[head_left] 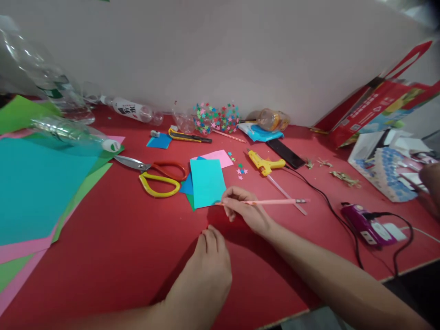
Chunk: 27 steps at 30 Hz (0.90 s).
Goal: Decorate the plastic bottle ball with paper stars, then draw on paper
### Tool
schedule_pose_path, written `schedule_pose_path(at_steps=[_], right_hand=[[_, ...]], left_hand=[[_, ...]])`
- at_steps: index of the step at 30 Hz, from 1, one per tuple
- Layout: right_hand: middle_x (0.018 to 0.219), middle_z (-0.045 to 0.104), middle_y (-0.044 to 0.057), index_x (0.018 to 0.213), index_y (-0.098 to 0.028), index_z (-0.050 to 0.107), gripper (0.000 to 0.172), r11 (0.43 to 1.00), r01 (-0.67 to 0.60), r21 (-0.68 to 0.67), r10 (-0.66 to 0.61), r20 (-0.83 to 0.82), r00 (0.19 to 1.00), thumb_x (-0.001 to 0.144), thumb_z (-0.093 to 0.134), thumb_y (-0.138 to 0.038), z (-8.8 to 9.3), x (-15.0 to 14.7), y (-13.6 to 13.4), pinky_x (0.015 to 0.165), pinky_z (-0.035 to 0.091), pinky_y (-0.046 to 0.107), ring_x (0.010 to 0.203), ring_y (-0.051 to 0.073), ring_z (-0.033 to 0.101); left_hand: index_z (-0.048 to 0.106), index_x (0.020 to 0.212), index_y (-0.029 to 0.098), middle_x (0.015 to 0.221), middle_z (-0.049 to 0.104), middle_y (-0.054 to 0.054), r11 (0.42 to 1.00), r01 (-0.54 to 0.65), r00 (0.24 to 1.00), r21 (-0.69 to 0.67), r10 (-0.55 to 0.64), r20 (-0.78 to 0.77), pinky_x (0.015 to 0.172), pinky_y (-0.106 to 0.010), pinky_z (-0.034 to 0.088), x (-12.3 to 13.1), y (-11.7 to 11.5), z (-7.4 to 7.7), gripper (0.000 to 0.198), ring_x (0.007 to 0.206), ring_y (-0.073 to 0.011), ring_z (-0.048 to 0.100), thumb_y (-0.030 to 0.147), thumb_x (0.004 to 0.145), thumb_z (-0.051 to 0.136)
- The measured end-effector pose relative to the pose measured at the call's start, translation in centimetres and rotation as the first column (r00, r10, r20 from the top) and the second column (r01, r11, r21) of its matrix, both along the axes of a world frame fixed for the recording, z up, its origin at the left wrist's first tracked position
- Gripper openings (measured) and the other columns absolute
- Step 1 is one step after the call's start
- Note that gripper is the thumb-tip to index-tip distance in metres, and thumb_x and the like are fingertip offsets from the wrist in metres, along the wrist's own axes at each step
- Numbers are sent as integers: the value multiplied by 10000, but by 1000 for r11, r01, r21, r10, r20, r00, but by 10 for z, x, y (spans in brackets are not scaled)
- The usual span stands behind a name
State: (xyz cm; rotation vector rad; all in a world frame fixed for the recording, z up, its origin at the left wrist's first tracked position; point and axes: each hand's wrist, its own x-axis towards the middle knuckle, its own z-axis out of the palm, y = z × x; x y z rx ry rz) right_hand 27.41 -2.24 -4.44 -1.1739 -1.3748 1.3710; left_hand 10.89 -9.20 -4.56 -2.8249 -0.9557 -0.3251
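My right hand pinches a pink pencil. Its tip is at the lower right corner of a turquoise paper rectangle, and its eraser end points right. Pink paper and blue paper stick out from beneath that rectangle. Just below it, my left hand rests with its fingers curled together; whatever they may hold is hidden. Red-and-yellow-handled scissors lie to the left of the papers. Small star cutouts are scattered to their right.
A yellow glue gun and its cord lie right of centre, near a purple power strip. Large coloured sheets and clear bottles occupy the left. A box cutter and star-covered bottle are behind. Another person's hand shows far right.
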Motion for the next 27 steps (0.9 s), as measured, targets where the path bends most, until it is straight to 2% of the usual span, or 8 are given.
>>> schedule_pose_path(at_steps=[3,6,12,16,20,23,27], right_hand=[[622,548,-52,751,-195,539,111,998,-38,50,29,174,984,710,522,-93,7,-2,-7,484,385,183,531,76,488],[619,563,-43,660,-187,531,120,990,-96,101,56,343,938,673,530,-67,8,-3,-14,473,356,176,547,78,488],[579,544,-47,637,-188,510,102,982,-89,168,9,425,905,693,533,-106,3,-4,-16,469,351,176,519,72,468],[604,575,-50,684,-194,541,126,985,-66,160,-8,423,906,678,508,-73,4,-5,-16,469,367,167,517,68,495],[685,619,-38,737,-192,580,169,976,-87,200,2,390,921,680,506,-51,4,-3,-16,542,420,171,590,75,547],[642,600,-39,694,-185,567,112,975,-75,209,-22,425,905,705,535,-77,3,0,-15,515,399,165,570,75,528],[603,577,-48,652,-178,546,108,967,-90,237,-32,465,885,712,566,-90,2,3,-13,505,374,161,551,68,500]], left_hand=[[739,945,80,979,694,-269,980,43,995,196,-23,-102,726,-481,563,1,0,2,425,892,-375,670,137,698,399],[751,897,54,939,701,-279,954,74,986,291,-26,-165,680,-455,576,3,0,6,434,831,-367,686,158,670,396],[715,941,0,959,711,-247,978,33,989,207,-2,-151,725,-373,562,3,-3,19,397,892,-316,690,67,703,404],[718,912,-15,962,706,-257,982,9,994,189,12,-108,699,-384,567,4,-3,18,395,876,-328,692,82,716,390],[712,929,-42,967,694,-286,981,-8,997,194,22,-68,722,-392,573,7,3,16,403,875,-345,690,101,693,418],[719,924,-27,955,699,-280,980,5,995,200,15,-97,730,-383,576,8,8,19,392,856,-335,695,93,673,443],[724,910,-19,942,700,-285,979,-4,994,205,27,-110,664,-356,587,7,9,23,377,825,-332,701,82,660,460]])
